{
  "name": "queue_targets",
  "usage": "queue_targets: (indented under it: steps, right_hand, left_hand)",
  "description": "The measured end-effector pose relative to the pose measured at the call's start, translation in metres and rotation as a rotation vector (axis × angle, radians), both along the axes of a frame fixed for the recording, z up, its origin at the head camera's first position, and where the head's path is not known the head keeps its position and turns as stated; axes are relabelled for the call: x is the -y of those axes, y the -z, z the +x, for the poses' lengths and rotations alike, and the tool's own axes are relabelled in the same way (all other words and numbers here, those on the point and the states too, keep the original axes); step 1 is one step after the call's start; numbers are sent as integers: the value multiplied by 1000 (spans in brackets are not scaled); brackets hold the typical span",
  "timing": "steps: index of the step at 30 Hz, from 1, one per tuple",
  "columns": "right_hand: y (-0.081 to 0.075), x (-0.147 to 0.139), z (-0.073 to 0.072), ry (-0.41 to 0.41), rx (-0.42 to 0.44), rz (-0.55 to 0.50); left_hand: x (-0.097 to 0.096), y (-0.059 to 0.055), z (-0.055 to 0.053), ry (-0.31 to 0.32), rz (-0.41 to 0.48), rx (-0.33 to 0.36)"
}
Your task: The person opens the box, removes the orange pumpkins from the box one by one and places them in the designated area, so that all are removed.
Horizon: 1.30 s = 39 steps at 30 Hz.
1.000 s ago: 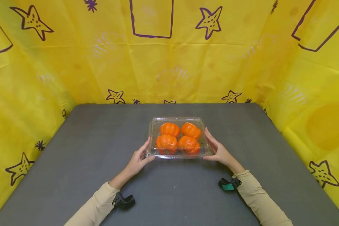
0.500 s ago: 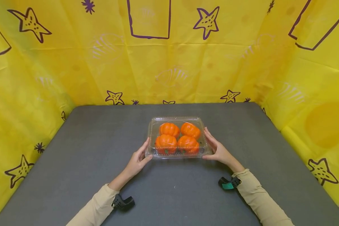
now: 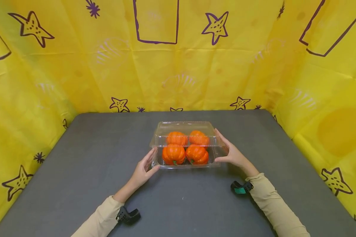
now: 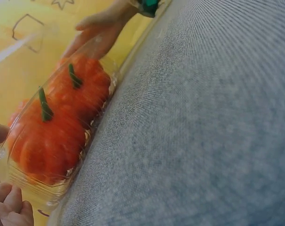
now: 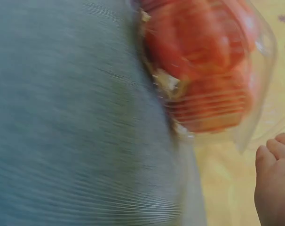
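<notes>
A clear plastic clamshell container (image 3: pixel 184 166) sits on the grey table with several small orange pumpkins (image 3: pixel 174 153) inside. Its hinged lid (image 3: pixel 184 124) is partly raised, the front edge up over the pumpkins. My left hand (image 3: pixel 140 171) grips the front left corner, thumb at the front and fingers along the side. On the other side, my right hand (image 3: pixel 234 156) has its fingers stretched along the lid's right edge and its thumb apart from them. Green stems (image 4: pixel 47 104) show on the front pumpkins in the left wrist view.
The grey tabletop (image 3: pixel 92 148) extends around the container. Yellow cloth (image 3: pixel 151 72) with drawn starfish hangs behind and on both sides. Each wrist bears a black camera mount (image 3: pixel 129 215).
The lid's front edge has come up from the base, uncovering the front pumpkins. The right hand's thumb has moved slightly off the front corner. The left hand stays at its corner.
</notes>
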State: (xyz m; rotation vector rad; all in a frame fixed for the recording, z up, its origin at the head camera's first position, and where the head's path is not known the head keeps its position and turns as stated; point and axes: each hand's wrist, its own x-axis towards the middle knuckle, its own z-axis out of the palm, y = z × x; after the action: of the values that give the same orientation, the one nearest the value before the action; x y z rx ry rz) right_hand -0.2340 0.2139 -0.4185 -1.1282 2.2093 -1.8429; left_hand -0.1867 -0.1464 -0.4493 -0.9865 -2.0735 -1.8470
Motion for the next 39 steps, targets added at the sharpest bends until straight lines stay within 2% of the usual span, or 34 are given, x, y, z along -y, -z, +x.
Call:
queue_targets:
  steps: [6,9,13,16,19,23,31,35,39]
  right_hand:
    - [-20,0,-23,7,34,-89]
    - [-33,3,-38,49,50,-65]
    - [-49,8,-48,133,106,45]
    - [-56,12,-51,176,138,147]
    - [-59,16,-55,204,156,240]
    - [-56,17,-64,238,167,346]
    - [-18,9,-92,242,206,498]
    - [-10,9,-94,239,202,498]
    - [-9,11,-92,234,199,475]
  left_hand:
    - [1,3,-1,-6,0,54]
    - [0,1,0,-14,-2,91]
    - [-2,-9,7,-25,-7,102]
    - [-4,-16,13,-34,-15,82]
    - [-4,-16,15,-42,-19,57]
    - [-4,-16,17,-49,-20,39]
    - [-5,-21,23,-107,-84,75]
    - [-5,-22,23,-117,-88,84]
    - [-4,-22,24,-120,-80,74]
